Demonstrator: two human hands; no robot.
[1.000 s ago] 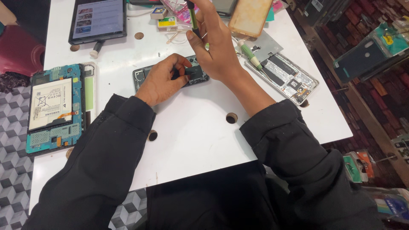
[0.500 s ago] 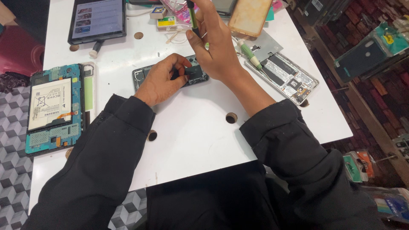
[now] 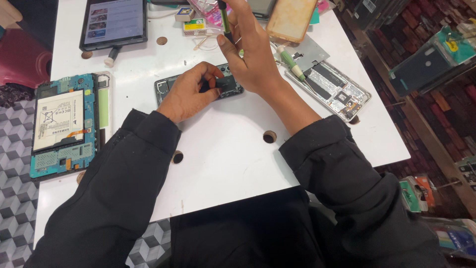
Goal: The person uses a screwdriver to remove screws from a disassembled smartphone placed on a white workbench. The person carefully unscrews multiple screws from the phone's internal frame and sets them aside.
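Observation:
An opened dark phone (image 3: 166, 85) lies flat on the white table (image 3: 233, 164). My left hand (image 3: 188, 94) rests on it, fingers curled and pressing down on its middle. My right hand (image 3: 253, 49) is raised just above the phone's right end and grips a thin green-handled screwdriver (image 3: 224, 20) held upright. The phone's middle is hidden under my hands.
A disassembled tablet with blue board and white battery (image 3: 62, 124) lies at the left edge. A lit tablet (image 3: 114, 22) sits at the back left. An opened silver phone (image 3: 332, 89) and a green tool (image 3: 291, 64) lie right. A tan phone case (image 3: 291, 19) sits at the back.

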